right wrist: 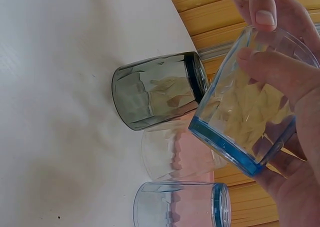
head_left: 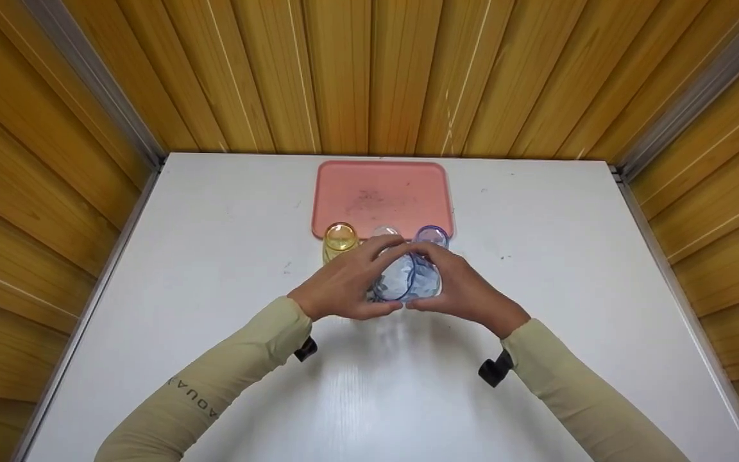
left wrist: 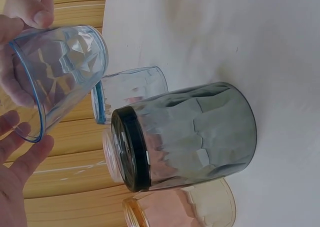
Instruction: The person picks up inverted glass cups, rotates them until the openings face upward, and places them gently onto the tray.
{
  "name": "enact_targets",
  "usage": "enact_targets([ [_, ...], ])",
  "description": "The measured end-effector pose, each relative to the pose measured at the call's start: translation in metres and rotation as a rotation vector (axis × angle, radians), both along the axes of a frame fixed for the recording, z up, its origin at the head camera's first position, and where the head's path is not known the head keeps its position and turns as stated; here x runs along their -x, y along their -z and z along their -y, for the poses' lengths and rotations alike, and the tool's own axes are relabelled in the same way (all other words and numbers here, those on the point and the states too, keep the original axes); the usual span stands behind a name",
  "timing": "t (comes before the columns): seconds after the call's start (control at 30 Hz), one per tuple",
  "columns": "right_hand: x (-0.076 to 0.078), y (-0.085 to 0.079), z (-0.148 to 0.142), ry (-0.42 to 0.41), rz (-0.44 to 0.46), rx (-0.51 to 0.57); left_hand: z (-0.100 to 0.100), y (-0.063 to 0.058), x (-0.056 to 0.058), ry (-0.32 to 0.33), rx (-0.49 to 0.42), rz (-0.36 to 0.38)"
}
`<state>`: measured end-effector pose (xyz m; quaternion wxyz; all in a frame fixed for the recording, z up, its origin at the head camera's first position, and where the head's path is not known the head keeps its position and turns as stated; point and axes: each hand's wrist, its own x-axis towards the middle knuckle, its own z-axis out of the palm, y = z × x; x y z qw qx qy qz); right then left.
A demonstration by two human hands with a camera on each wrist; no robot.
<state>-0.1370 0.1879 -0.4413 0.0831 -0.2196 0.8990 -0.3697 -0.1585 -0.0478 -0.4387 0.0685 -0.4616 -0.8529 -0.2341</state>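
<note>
Both hands hold a clear blue cup [head_left: 426,279] tilted on its side above the table, its opening toward the left hand. The right hand [head_left: 469,285] curls round its body, with thumb and fingers on opposite sides in the right wrist view. At the rim are the fingertips of the left hand [head_left: 344,282], curved round that end. Below stands an upside-down dark grey cup [left wrist: 195,137], mostly hidden by the left hand in the head view. Behind it is a row of upside-down cups: yellow [head_left: 340,239], colourless [head_left: 386,231] and bluish-purple [head_left: 432,237].
A pink tray [head_left: 382,192] lies at the table's back edge, just behind the row of cups. The white table [head_left: 536,244] is enclosed by wood-patterned panels [head_left: 395,77] at the back and both sides.
</note>
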Motion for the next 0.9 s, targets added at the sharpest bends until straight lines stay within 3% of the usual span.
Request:
enact_targets([
  [0.67,0.0003,-0.0031,-0.0007,0.015,0.049,-0.064,0.0023,-0.0071,0.0032,0.011,0.061,0.006],
  [0.9,0.0029,-0.0009,-0.0047,0.022,0.021,-0.091,0.0079,-0.0093,0.0045,-0.005,0.048,0.008],
])
